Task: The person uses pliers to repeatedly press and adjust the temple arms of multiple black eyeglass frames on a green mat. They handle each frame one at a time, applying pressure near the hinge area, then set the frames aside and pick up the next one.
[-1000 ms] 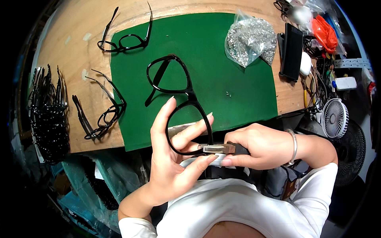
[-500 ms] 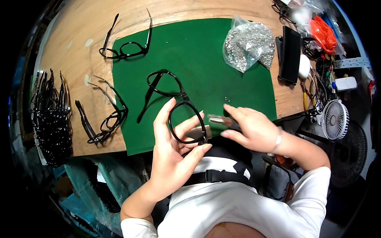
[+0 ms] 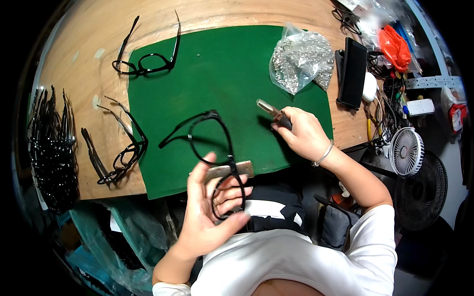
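A black eyeglass frame [image 3: 230, 140] is in my left hand [image 3: 210, 202], whose fingers close round its nearer rim. Its other rim and one temple arm reach away over the green mat [image 3: 168, 106]. My right hand [image 3: 303, 132], to the right over the mat, grips a pair of pliers [image 3: 269, 108] with short metal jaws pointing away to the left. The jaws are clear of the eyeglass frame. Behind my left fingers, a flat greyish-brown block [image 3: 245, 168] sticks out at the mat's near edge, partly hidden.
More black eyeglass frames lie at the far left [image 3: 143, 69] and near left [image 3: 129, 157], beside a dense stack of frames [image 3: 53, 158]. A clear bag of small shiny metal parts [image 3: 298, 61] sits far right. Beyond it are a black phone [image 3: 353, 74], cables and a white fan [image 3: 406, 151].
My left hand has brought the eyeglass frame nearer to me and turned it. My right hand has moved the pliers away from the frame, farther over the mat.
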Demonstrator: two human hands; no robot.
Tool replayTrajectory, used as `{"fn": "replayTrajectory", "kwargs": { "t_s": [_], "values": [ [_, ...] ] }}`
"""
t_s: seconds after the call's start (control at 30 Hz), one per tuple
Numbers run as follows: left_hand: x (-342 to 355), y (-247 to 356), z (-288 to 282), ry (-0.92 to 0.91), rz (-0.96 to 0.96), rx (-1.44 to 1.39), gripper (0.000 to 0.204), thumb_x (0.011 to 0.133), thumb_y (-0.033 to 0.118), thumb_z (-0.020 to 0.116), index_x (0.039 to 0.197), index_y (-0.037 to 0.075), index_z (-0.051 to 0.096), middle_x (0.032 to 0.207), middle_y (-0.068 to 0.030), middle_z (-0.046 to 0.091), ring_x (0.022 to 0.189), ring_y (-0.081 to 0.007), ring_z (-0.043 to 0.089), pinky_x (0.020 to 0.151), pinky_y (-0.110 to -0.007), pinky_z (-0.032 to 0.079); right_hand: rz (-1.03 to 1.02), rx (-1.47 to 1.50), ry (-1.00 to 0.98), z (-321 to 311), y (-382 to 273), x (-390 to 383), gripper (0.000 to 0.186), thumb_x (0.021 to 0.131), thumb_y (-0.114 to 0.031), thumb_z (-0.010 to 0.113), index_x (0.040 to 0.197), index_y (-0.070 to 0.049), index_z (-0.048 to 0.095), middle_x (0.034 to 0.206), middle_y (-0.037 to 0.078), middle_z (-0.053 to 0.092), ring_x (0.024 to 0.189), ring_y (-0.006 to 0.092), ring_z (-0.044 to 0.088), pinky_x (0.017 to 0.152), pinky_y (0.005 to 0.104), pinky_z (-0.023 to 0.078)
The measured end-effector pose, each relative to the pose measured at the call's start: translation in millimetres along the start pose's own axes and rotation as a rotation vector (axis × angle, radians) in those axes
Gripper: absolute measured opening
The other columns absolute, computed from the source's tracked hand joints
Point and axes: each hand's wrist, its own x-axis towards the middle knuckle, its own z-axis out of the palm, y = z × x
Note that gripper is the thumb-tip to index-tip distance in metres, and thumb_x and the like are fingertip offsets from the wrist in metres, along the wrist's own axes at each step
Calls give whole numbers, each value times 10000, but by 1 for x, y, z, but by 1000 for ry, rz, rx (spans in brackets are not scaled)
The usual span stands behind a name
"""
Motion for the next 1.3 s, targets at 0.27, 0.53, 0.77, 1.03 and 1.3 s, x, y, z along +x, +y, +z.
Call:
{"fn": "replayTrajectory", "kwargs": {
  "t_s": [0.27,0.53,0.77,1.03,1.3],
  "values": [
    [-2,-18,-4,-75,-86,-96,130,893,95,439,980,17,382,936,-112,530,830,-152,572,750,-262,447,-47,-79,-21,3,-3,3,156,726,-107,593,788,17,520,739,178,532,713,364,522,621,405,411],
    [4,-26,25,91,162,66,464,830,-81,419,1250,2,240,1046,-184,528,835,-194,594,759,-280,477,-9,844,-31,5,-66,-39,116,790,-91,595,812,-4,522,691,70,529,590,108,513,544,245,426],
    [2,-28,25,96,198,185,502,800,-123,433,1250,-2,244,1085,-191,499,866,-198,597,767,-264,475,185,1303,-141,11,-78,-38,154,826,-135,580,839,-14,486,645,3,505,493,43,458,439,185,386],
    [-4,0,15,-99,-40,-97,522,806,-96,458,1264,19,236,1065,-170,507,808,-158,601,718,-247,484,384,1356,-541,-23,-79,-30,188,823,-201,592,837,-36,503,689,2,518,592,53,478,539,192,393],
    [-18,11,-1,-154,-138,-146,521,801,-95,470,1269,23,275,1077,-159,526,787,-152,603,700,-240,471,64,834,-524,-34,-61,-40,205,818,-192,586,896,-16,515,744,29,543,699,79,494,637,241,418]
  ]
}}
